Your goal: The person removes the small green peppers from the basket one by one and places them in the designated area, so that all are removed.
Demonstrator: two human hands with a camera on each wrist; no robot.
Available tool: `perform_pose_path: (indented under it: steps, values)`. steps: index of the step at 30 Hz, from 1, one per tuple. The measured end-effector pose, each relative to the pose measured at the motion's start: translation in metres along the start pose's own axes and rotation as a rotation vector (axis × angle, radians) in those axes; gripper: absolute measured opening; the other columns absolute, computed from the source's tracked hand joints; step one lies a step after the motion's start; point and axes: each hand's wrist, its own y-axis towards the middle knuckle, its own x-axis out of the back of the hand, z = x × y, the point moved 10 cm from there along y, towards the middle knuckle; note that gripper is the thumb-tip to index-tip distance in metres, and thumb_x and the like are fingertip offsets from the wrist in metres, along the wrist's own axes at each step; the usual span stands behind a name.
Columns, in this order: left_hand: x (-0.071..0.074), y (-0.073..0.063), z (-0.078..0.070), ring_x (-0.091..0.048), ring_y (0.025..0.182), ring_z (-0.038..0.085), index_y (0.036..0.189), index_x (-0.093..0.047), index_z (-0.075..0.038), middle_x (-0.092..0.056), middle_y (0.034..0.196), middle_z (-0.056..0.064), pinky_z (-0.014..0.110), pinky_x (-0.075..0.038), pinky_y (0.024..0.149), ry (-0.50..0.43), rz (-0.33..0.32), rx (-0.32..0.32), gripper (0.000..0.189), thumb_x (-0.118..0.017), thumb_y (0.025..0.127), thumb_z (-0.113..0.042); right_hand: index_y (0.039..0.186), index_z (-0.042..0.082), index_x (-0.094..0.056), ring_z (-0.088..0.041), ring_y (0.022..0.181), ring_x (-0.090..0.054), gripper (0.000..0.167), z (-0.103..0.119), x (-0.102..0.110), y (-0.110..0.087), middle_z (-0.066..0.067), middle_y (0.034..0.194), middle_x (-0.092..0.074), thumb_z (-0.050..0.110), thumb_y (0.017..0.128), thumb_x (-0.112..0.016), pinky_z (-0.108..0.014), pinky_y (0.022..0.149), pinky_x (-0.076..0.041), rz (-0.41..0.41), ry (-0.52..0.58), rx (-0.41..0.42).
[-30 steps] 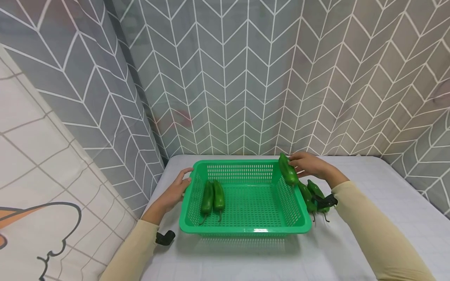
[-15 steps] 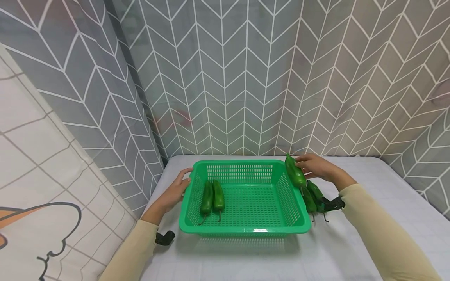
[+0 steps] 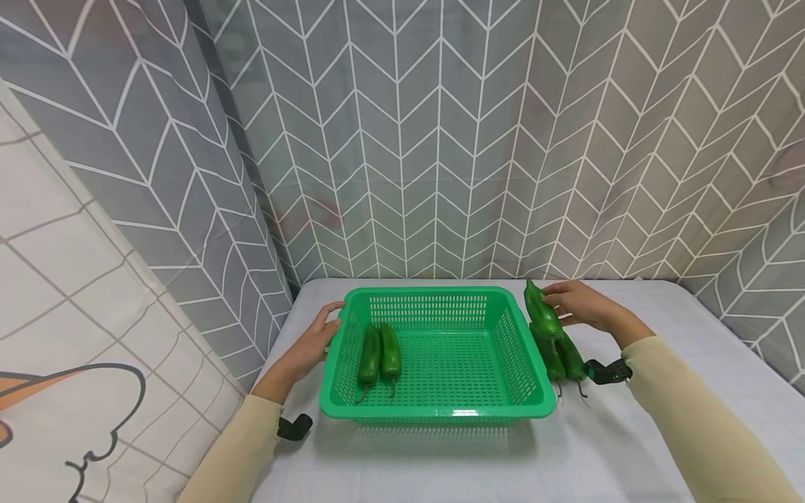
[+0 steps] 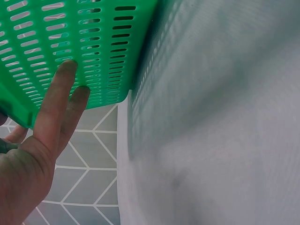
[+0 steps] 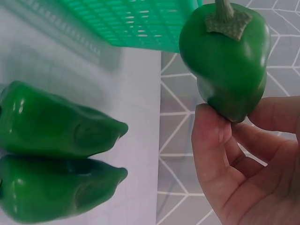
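My right hand pinches a glossy green chili pepper between thumb and fingertips. It hangs just outside the right rim of a green plastic basket, overlapping two more peppers in the head view. Those two lie side by side on the table; the right wrist view shows their tapered tips, and the held pepper's stem points up. My left hand grips the basket's left rim, with two fingers against its slotted outer wall. Inside the basket, two long green peppers lie parallel at the left.
A white cloth covers the table. Behind it hangs a grey curtain with white chevron lines. On the left is a white checked sheet with a cartoon print. Black camera mounts sit on both wrists.
My right hand has moved right with the pepper, from over the basket's right rim to outside it, above the two peppers on the table. The left hand and basket stay nearly still.
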Motion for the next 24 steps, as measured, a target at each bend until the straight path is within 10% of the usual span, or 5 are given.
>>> perform_pose_path:
  steps: [24]
  values:
    - [0.000,-0.002,-0.002,-0.067,0.093,0.026,0.158,-0.017,-0.021,-0.061,0.118,0.017,0.044,-0.058,0.078,0.006,-0.009,-0.002,0.048,-0.029,0.114,-0.035,0.145,-0.022,-0.030,-0.049,0.120,-0.056,0.052,-0.037,0.013,-0.023,-0.039,0.136,-0.048,0.016,0.110,-0.038,-0.055,0.095,-0.051,-0.044,-0.050,-0.102]
